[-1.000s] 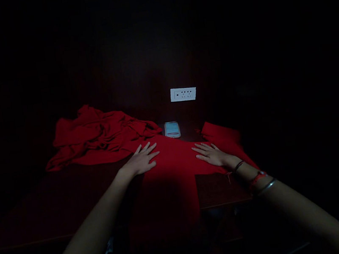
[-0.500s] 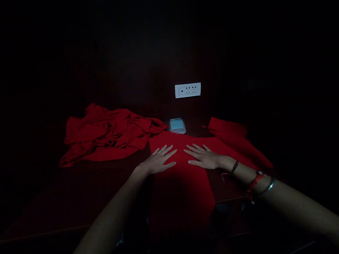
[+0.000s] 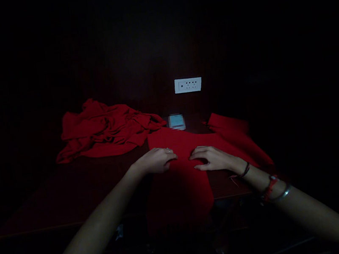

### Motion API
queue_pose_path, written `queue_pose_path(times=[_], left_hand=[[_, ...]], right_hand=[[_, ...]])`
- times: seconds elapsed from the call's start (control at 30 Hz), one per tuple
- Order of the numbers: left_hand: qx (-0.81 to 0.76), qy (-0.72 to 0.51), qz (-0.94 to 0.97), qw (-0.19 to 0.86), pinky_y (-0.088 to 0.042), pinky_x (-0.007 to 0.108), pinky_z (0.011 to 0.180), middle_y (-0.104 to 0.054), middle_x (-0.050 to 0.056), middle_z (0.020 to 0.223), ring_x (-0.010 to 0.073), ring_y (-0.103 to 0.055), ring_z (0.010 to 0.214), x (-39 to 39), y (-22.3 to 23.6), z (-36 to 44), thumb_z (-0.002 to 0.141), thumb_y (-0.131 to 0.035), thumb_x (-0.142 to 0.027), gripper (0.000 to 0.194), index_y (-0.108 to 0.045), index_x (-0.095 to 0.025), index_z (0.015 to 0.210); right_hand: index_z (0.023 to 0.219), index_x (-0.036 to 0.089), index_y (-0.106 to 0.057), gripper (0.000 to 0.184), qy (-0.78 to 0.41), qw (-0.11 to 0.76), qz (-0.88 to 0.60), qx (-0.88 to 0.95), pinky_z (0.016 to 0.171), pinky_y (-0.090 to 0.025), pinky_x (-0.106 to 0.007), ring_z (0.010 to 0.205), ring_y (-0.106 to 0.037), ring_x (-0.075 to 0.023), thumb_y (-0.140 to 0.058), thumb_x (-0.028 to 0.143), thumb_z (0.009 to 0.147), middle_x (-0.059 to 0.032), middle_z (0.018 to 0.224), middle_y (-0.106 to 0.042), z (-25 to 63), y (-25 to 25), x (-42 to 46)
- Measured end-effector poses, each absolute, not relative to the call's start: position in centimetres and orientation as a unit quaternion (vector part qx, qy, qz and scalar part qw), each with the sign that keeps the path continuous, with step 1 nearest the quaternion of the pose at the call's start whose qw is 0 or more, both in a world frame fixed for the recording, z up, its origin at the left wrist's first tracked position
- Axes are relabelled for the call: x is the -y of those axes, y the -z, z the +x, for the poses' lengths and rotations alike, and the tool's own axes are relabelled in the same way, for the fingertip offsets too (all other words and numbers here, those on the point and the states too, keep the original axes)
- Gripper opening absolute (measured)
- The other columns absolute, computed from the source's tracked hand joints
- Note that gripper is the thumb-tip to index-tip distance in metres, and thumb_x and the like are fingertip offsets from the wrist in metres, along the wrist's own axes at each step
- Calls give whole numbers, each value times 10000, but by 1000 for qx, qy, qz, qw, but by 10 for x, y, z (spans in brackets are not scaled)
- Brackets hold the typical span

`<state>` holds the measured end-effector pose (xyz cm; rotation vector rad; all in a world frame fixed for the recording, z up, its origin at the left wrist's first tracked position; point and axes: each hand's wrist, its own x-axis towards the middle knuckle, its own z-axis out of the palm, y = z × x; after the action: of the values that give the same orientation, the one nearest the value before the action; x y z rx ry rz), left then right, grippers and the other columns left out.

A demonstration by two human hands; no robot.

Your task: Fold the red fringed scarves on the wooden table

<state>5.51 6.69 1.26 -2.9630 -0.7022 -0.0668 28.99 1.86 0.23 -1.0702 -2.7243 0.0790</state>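
While the red cloth [image 3: 179, 172] lies flat on the table [image 3: 86, 191], its near end hanging over the edge, both hands rest on its middle. Left hand [image 3: 155, 161] and right hand [image 3: 209, 158] sit close together, fingers curled, seemingly pinching the fabric. A crumpled heap [image 3: 105, 128] lies far left; a socket [image 3: 187, 85] is behind.

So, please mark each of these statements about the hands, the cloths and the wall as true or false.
1. Both hands rest on the flat red cloth. True.
2. The left hand lies flat with spread fingers. False: its fingers are curled.
3. A crumpled red cloth lies to the left. True.
4. The right hand holds the white socket plate. False: the plate is on the wall behind.
5. The right wrist is bare. False: it wears bands.
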Motion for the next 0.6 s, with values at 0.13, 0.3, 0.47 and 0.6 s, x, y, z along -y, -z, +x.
queue_pose_path(times=[0.13,0.3,0.47,0.6], left_hand=[[211,19,-974,74,-373,239,718,-551,17,972,164,-511,847,-63,-13,57,718,-453,-239,324,-487,-236,1040],[192,41,-971,139,-371,227,644,-570,14,846,145,-521,779,-59,-7,63,773,-396,-195,199,-522,-217,926],[185,71,-967,158,-364,218,611,-564,19,849,143,-521,766,-60,-1,66,784,-428,-298,167,-516,-201,888],[198,75,-961,178,-352,206,587,-557,14,808,126,-516,722,-62,2,66,799,-398,-223,130,-523,-188,810]], right_hand=[[1023,166,-544,330,12,112,-354,929,785,-364,-263,853,-496,-144,-325,313,824,-65,924,-567,287,8,-17],[999,164,-543,283,73,117,-346,928,711,-377,-258,770,-508,-139,-333,233,824,-66,836,-579,285,16,-17],[948,168,-536,219,59,162,-348,921,701,-378,-240,761,-511,-127,-368,200,811,-52,827,-578,285,17,-18],[953,156,-491,192,1,215,-373,903,670,-387,-212,735,-506,-107,-420,235,793,-37,834,-560,284,14,-16]])
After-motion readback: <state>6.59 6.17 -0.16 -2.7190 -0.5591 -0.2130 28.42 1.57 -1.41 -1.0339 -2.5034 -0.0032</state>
